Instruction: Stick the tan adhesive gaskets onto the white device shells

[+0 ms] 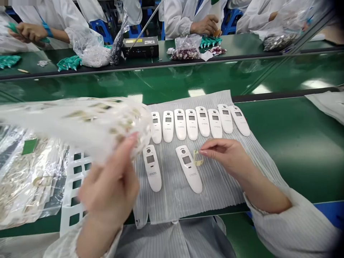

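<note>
Eight white casings point(191, 123), one partly behind a plastic bag point(80, 125)

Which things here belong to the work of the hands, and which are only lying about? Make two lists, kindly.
Part of the work: left hand gripping a clear plastic bag of small parts; right hand pinching a yellowish film piece; white handheld devices on grey striped cloth.
Lying about: white plastic grid tray; crumpled foil-like bag; black box on the far bench.
</note>
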Motion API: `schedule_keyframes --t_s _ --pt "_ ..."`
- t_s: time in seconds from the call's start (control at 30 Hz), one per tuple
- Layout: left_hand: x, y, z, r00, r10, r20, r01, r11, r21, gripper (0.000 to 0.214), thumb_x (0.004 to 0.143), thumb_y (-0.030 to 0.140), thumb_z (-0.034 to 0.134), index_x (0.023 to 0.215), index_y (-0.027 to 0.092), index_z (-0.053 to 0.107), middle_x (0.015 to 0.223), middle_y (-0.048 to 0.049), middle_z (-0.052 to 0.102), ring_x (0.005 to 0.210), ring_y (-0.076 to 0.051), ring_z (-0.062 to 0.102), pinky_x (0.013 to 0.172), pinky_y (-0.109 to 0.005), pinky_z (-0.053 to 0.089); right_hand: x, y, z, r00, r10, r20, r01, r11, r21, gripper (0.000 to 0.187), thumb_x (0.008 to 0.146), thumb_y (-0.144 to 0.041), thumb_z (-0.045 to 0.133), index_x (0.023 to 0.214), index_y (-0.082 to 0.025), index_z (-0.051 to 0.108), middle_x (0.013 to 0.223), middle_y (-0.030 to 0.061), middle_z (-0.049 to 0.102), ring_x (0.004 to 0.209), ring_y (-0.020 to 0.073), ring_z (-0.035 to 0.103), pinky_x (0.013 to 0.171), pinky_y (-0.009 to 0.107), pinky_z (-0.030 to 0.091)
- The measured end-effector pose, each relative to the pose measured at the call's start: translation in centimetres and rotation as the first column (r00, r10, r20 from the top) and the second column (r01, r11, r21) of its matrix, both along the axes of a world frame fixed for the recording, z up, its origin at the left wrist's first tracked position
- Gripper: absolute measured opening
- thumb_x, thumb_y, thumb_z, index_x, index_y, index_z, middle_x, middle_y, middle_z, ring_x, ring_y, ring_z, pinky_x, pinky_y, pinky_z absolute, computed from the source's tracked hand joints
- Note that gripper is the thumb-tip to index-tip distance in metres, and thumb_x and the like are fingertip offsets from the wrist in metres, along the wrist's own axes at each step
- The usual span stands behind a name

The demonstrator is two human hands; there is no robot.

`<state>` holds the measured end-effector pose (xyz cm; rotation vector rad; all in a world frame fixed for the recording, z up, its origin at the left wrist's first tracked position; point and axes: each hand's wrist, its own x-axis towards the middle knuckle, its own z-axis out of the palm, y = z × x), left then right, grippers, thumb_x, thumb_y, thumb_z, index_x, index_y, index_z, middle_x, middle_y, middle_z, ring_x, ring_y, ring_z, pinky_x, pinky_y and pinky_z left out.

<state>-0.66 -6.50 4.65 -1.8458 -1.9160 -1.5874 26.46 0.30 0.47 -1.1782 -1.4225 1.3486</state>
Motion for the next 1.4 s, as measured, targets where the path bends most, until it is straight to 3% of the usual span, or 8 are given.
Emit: schedule_keyframes --t_s 0.07,0.1,0.23,0.37,0.5,0.63,0.83,1.4 --pt "1.9 0.9 -1.3 0.926 -0.074 -0.370 0.077 0.997 -0.007 0.040 0.081 0.004 0.060 0.118 0.020 0.067 0.084 -0.0027 0.072 0.055 -0.008 0.058 0.050 -0.017 0.047 -0.2 1.0 -0.4 0.999 0.035 0.010 -0.034 0.997 -0.071 0.012 0.066 -0.029 0.084 0.074 -0.025 0.076 0.071 0.0015 0.073 0.068 0.0146 0.069 0.064 0.027 0.059" --pt "2.8 1.2 -2.0 0.887 -0.142 -0.439 0.119 0.990 -0.080 0.039 0.085 0.006 0.056 0.121 0.014 0.064 0.081 -0.0054 0.071 0.054 -0.010 0.057 0.048 -0.019 0.046 -0.2 1.4 -0.5 0.998 0.055 0.015 -0.053 0.993 -0.104 0.017 0.064 -0.030 0.085 0.078 -0.025 0.077 0.071 0.0013 0.073 0.068 0.0149 0.069 0.065 0.028 0.059" --pt "5.5 1.4 -4.5 0.889 -0.354 -0.292 0.243 0.903 -0.356 0.038 0.091 0.016 0.052 0.127 0.004 0.056 0.083 -0.0114 0.071 0.065 -0.019 0.063 0.055 -0.029 0.055 -0.2 2.7 -0.8 0.985 0.167 0.046 -0.151 0.958 -0.244 0.030 0.058 -0.032 0.088 0.086 -0.024 0.077 0.069 0.0005 0.072 0.065 0.0153 0.067 0.064 0.030 0.058" --pt "6.4 0.8 -6.0 0.900 -0.387 -0.198 0.282 0.867 -0.411 0.043 0.090 0.025 0.057 0.129 0.006 0.054 0.109 -0.0140 0.070 0.092 -0.023 0.066 0.080 -0.035 0.058 -0.1 3.2 -1.1 0.965 0.243 0.099 -0.203 0.930 -0.307 0.022 0.058 -0.035 0.088 0.069 -0.022 0.075 0.070 0.0025 0.072 0.067 0.0171 0.067 0.065 0.031 0.056" --pt "6.8 0.5 -6.7 0.901 -0.411 -0.138 0.305 0.828 -0.470 0.056 0.087 0.034 0.063 0.133 0.007 0.049 0.121 -0.0153 0.066 0.105 -0.026 0.062 0.093 -0.040 0.054 -0.1 2.9 -1.2 0.959 0.250 0.134 -0.202 0.934 -0.296 0.022 0.061 -0.038 0.086 0.069 -0.022 0.073 0.071 0.0017 0.071 0.068 0.0166 0.064 0.065 0.031 0.053" --pt "7.3 0.2 -7.2 0.919 -0.362 -0.156 0.234 0.818 -0.525 0.077 0.079 0.049 0.069 0.139 0.009 0.041 0.126 -0.0165 0.062 0.108 -0.029 0.060 0.090 -0.043 0.056 -0.3 2.7 -0.7 0.945 0.293 0.146 -0.243 0.926 -0.290 0.021 0.067 -0.039 0.082 0.069 -0.022 0.070 0.073 0.0004 0.066 0.070 0.0146 0.059 0.063 0.028 0.048" --pt "7.7 -0.2 -7.2 0.949 -0.269 -0.161 0.145 0.831 -0.537 0.095 0.073 0.050 0.076 0.146 0.011 0.031 0.138 -0.0164 0.052 0.130 -0.030 0.047 0.100 -0.040 0.051 -0.9 2.5 -0.4 0.936 0.277 0.218 -0.193 0.920 -0.341 0.026 0.069 -0.044 0.079 0.067 -0.021 0.067 0.071 0.0008 0.062 0.067 0.0153 0.054 0.059 0.030 0.042" --pt "7.6 -0.2 -6.8 0.945 -0.271 -0.181 0.136 0.833 -0.537 0.097 0.068 0.054 0.078 0.143 0.008 0.037 0.138 -0.0142 0.053 0.128 -0.026 0.049 0.101 -0.032 0.049 -1.7 1.3 -0.7 0.935 0.197 0.295 -0.131 0.965 -0.229 0.020 0.073 -0.038 0.078 0.065 -0.025 0.065 0.072 0.0003 0.060 0.066 0.0171 0.054 0.059 0.034 0.041"
